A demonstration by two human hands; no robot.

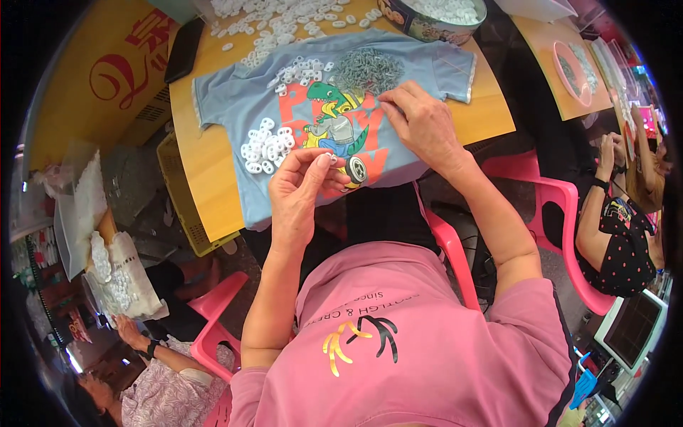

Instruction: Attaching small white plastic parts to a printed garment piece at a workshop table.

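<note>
On the light-blue cartoon-print T-shirt (235,107) covering the yellow tabletop (206,164) lies a pile of small white plastic rings (267,146). The left hand (299,188) pinches one tiny piece in a closed fingertip grip; it looks light, rigid and easily dropped. The right hand (420,121) reaches, fingers curled, toward the grey heap of small metal springs (366,71); whether its grip holds anything I cannot tell.

Left hand (302,178) raised with fingertips pinched together; right hand (420,121) reaches forward, palm down.
</note>
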